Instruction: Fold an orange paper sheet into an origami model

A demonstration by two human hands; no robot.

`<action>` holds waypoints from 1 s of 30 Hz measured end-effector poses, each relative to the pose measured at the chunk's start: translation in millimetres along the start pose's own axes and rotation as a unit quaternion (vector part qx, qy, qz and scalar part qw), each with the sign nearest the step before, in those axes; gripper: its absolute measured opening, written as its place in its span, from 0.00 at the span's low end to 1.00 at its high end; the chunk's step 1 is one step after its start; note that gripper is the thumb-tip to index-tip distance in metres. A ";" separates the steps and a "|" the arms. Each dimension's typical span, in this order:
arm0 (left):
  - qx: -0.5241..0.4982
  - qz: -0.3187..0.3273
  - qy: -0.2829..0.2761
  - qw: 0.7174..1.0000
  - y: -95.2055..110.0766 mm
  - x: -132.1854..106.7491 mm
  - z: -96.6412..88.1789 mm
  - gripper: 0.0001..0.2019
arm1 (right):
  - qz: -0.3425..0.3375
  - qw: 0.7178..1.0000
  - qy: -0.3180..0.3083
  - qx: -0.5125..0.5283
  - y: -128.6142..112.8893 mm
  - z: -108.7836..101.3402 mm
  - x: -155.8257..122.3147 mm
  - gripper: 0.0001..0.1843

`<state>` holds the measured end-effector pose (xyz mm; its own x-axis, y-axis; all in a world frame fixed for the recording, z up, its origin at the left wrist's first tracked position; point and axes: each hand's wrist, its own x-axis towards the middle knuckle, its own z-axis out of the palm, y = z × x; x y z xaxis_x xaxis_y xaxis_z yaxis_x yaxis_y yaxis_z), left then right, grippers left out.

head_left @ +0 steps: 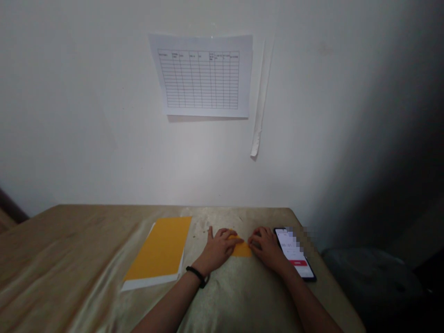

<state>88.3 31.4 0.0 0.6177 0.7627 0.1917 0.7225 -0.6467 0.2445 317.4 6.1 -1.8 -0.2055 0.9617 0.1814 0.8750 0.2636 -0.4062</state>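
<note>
Small yellow-orange paper piece (242, 251) lay on the gold-beige satin-like cloth (236, 296), between and partly under the person's hands. Left hand (219, 247): thumb standing apart, fingers reaching over the paper, seemingly pressing rather than gripping. Right hand (266, 246): fingers bent and close together at the paper's right edge; I could not tell whether they pinched it.

Risks, my judgement: the slick, wrinkled cloth could let the paper slide or take a crooked crease if the hands pressed unevenly. The black-edged phone (299, 266) lay just beside the right hand and forearm; an outward swing might knock it. The yellow sheet with white paper beneath (161, 249) lay left of the left hand, apart from it.

Orientation: the near edge ran roughly left to right; the visible part narrowed away from the person, toward the wall. Fingers hid the rest, leaving the long axis uncertain.
</note>
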 end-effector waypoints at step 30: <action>-0.019 -0.006 0.018 1.000 -2.5 0.4 5.4 0.17 | 0.019 0.999 0.013 0.040 -1.7 3.4 10.4 0.07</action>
<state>88.5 33.2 -5.6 0.5966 0.7710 0.2226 0.7171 -0.6367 0.2835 312.3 15.9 -2.3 -0.1602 0.9692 0.1872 0.8443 0.2328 -0.4826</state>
